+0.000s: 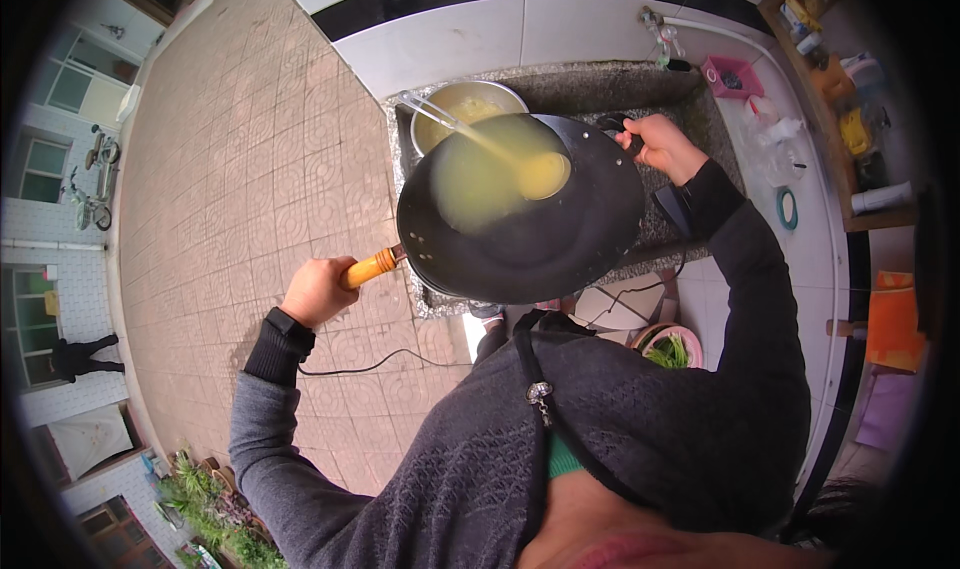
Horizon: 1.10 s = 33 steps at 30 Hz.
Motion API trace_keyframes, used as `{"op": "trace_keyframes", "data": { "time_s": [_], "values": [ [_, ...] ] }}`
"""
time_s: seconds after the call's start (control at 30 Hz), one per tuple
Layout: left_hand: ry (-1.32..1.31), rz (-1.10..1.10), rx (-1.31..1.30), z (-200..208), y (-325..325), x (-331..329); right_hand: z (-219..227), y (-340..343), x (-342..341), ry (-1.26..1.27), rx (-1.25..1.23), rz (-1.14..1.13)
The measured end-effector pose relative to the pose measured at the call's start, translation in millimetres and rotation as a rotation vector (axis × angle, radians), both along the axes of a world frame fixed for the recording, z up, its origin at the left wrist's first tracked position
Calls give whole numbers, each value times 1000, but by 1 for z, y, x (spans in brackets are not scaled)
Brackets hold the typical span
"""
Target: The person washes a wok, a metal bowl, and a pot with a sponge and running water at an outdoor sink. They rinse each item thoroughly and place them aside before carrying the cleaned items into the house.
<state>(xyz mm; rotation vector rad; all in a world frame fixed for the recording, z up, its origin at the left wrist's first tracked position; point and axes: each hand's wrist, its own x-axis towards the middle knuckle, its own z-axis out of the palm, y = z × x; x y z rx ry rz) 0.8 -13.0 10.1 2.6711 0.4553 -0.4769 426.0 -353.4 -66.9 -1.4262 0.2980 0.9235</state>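
Note:
A black wok (540, 259) is held over a stone sink by both my hands. My left hand (318, 291) is closed round its wooden handle (370, 267). On the far right side, my right hand (662, 147) grips the wok's small dark side handle (622, 134). Cloudy yellow-green liquid (470, 189) lies toward the wok's far left. A ladle (545, 175) rests in that liquid, its pale handle slanting over the far rim. Just behind the wok sits a metal basin (511, 93) with yellowish contents, partly hidden by the wok.
The speckled stone sink (640, 84) stands against a white tiled wall, under a tap (655, 27). A pink basket (733, 76) and a roll of green tape (787, 209) are on the right. Below is a pink-rimmed basin (690, 344) with greens. A black cord (375, 369) trails across the paving.

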Motion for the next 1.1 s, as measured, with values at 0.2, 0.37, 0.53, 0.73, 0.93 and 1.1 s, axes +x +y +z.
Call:
{"op": "trace_keyframes", "data": {
  "time_s": [0.2,0.37,0.53,0.73,0.93,1.1],
  "values": [
    [3,78,91,-7,-19,-14,-12,-5,-4,-11,151,-38],
    [51,158,12,-13,-47,-31,-14,-2,0,-120,271,57],
    [205,226,-218,-6,-79,-49,-12,14,4,-63,388,151],
    [454,639,-795,-8,-142,-76,-14,50,1,-121,385,376],
    [439,736,-1209,-3,-186,-94,-1,92,-7,-111,455,598],
    [459,807,-1555,-16,-213,-104,5,110,-30,-79,414,700]
  ]
}}
